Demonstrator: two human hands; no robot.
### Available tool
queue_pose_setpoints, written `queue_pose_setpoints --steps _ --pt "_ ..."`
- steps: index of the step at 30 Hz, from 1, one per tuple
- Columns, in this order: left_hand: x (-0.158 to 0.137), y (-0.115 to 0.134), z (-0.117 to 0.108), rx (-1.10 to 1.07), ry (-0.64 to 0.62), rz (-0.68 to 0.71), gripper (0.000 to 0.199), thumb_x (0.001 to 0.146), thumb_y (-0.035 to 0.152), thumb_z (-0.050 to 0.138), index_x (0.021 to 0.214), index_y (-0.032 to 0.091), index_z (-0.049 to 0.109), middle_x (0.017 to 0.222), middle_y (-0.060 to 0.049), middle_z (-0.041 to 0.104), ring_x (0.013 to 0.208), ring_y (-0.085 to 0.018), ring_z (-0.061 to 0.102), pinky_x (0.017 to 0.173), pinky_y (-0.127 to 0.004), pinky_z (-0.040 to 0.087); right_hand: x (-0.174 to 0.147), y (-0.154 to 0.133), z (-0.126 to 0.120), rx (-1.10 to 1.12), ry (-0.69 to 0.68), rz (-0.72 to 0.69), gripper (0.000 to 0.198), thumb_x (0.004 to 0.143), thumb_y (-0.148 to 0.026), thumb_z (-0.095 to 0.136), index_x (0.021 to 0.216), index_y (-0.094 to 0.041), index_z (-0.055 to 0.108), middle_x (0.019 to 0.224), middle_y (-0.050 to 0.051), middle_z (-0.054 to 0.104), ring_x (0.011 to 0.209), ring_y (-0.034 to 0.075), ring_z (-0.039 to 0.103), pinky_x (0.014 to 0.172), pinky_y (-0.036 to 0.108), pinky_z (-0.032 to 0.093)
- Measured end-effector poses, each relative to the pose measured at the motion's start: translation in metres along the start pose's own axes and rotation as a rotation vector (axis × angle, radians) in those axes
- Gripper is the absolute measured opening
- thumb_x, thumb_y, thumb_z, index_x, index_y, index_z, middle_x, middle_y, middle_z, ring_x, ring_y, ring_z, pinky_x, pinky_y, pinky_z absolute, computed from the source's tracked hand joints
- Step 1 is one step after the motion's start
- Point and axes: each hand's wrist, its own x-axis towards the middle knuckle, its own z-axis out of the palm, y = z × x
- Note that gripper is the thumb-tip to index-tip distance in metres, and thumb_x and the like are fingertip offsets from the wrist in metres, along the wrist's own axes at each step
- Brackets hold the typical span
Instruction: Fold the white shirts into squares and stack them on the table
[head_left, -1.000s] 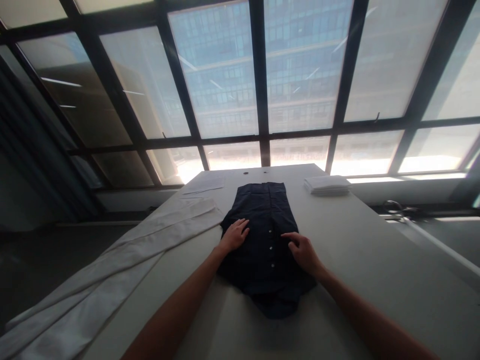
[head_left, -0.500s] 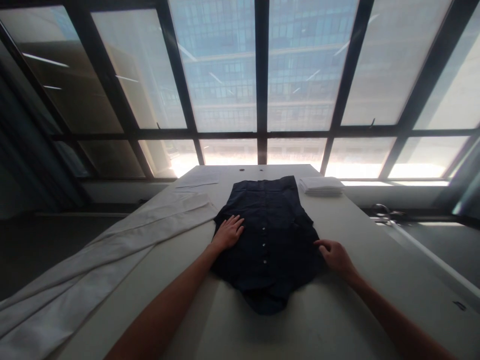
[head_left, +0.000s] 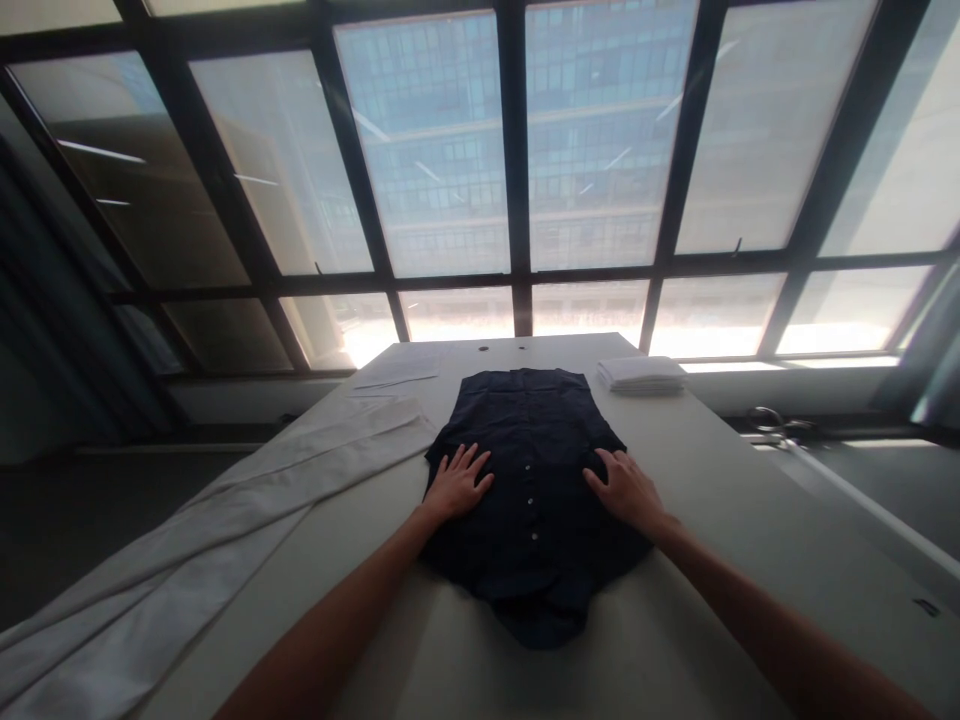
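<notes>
Dark shirt [head_left: 534, 470] lies flat on the bench [head_left: 720, 520], centre of frame, button row running down its middle, collar end at the near edge toward the lower centre. Left hand [head_left: 457, 482] rests palm down on the shirt's left part, fingers spread and flat, nothing gripped. Right hand [head_left: 626, 488] rests palm down on the shirt's right part, fingers spread too, released, only pressing on the cloth. Both hands sit either side of the button row, well apart from each other, forearms coming in from the lower edge of the frame. Shirt's left edge lies just beside a long white cloth [head_left: 225, 540] that stretches from mid-left down to the lower left corner, partly hanging off the bench edge. Paper sheets [head_left: 397, 370] lie flat at the far left of the bench, above the white cloth. A small stack of folded white cloths [head_left: 641, 373] sits at the far right of the bench, just beyond the shirt's upper right corner, not touching it. Two small dark spots on the bench at the far end, above the shirt, too small to tell what. Scissors [head_left: 772, 422] lie on a ledge at mid-right, off the bench. Large window [head_left: 517, 150] with dark frames fills the upper half of the frame.
</notes>
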Motion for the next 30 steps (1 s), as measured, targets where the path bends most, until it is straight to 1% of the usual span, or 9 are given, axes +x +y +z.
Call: queue_pose_setpoints --steps 2,4,7,11,15,18,21,25,30 --pt "-0.004 0.001 -0.001 0.001 0.007 -0.004 0.059 0.100 0.054 0.038 0.153 0.029 0.038 0.163 -0.006 0.024 0.151 -0.033 0.015 0.118 -0.058 0.016 0.003 -0.018 0.012 -0.074 -0.008 -0.009 0.061 0.090 -0.054 0.055 0.136 -0.013 0.057 0.119 0.020 0.063 0.110 0.035 0.059 0.087 0.042 0.046" --pt "-0.006 0.001 -0.001 -0.002 0.020 -0.007 0.057 0.100 0.053 0.039 0.152 0.030 0.039 0.163 -0.005 0.026 0.151 -0.032 0.016 0.118 -0.058 0.017 0.007 -0.025 0.021 -0.093 -0.003 0.007 0.058 0.090 -0.043 0.057 0.140 -0.012 0.053 0.117 0.021 0.064 0.108 0.033 0.060 0.086 0.040 0.047" --pt "-0.007 0.000 0.001 -0.014 0.046 -0.007 0.055 0.100 0.052 0.040 0.150 0.030 0.042 0.162 -0.005 0.029 0.151 -0.032 0.019 0.118 -0.057 0.018 0.017 -0.017 0.024 0.007 -0.001 0.059 0.053 0.091 -0.026 0.050 0.143 -0.014 0.049 0.110 0.017 0.070 0.101 0.028 0.066 0.084 0.037 0.048" --pt "-0.007 0.000 0.001 -0.022 0.079 -0.007 0.051 0.100 0.048 0.041 0.148 0.029 0.046 0.160 -0.005 0.034 0.149 -0.031 0.024 0.118 -0.056 0.021 0.024 0.027 0.004 0.196 0.164 0.137 0.051 0.088 -0.025 0.046 0.138 -0.018 0.055 0.119 0.014 0.070 0.104 0.028 0.067 0.087 0.036 0.049" --pt "-0.008 0.001 0.002 -0.035 0.104 -0.008 0.050 0.100 0.046 0.042 0.146 0.028 0.049 0.158 -0.005 0.037 0.148 -0.031 0.027 0.118 -0.056 0.022 0.005 0.090 -0.017 0.196 0.339 0.235 0.051 0.084 -0.029 0.048 0.132 -0.020 0.060 0.116 0.013 0.071 0.105 0.029 0.067 0.084 0.037 0.051" --pt "-0.006 -0.001 0.004 -0.041 0.110 -0.006 0.049 0.100 0.045 0.042 0.145 0.027 0.049 0.158 -0.006 0.037 0.148 -0.031 0.026 0.118 -0.057 0.023 -0.018 0.127 -0.024 0.107 0.312 0.313 0.051 0.083 -0.033 0.050 0.130 -0.020 0.063 0.104 0.015 0.073 0.097 0.031 0.069 0.075 0.037 0.052" --pt "-0.005 -0.002 0.006 -0.046 0.104 -0.002 0.049 0.100 0.045 0.042 0.145 0.028 0.049 0.158 -0.006 0.038 0.148 -0.031 0.026 0.118 -0.056 0.023 -0.034 0.143 -0.026 0.007 0.211 0.362 0.048 0.083 -0.037 0.051 0.125 -0.021 0.067 0.091 0.013 0.074 0.082 0.030 0.071 0.065 0.036 0.050" --pt "-0.007 0.002 0.001 -0.031 0.139 -0.010 0.047 0.099 0.041 0.045 0.143 0.024 0.051 0.155 -0.008 0.042 0.145 -0.031 0.032 0.116 -0.053 0.028 -0.036 0.138 -0.025 -0.106 0.120 0.325 0.046 0.086 -0.036 0.047 0.126 -0.020 0.065 0.095 0.014 0.073 0.081 0.030 0.069 0.065 0.038 0.049" --pt "-0.018 0.016 -0.011 0.055 0.244 -0.075 0.048 0.094 0.034 0.055 0.138 0.014 0.054 0.136 -0.016 0.056 0.127 -0.031 0.051 0.106 -0.040 0.041 -0.031 0.134 -0.023 -0.215 0.286 0.148 0.043 0.091 -0.035 0.043 0.122 -0.014 0.065 0.111 0.019 0.066 0.101 0.034 0.060 0.080 0.046 0.049"
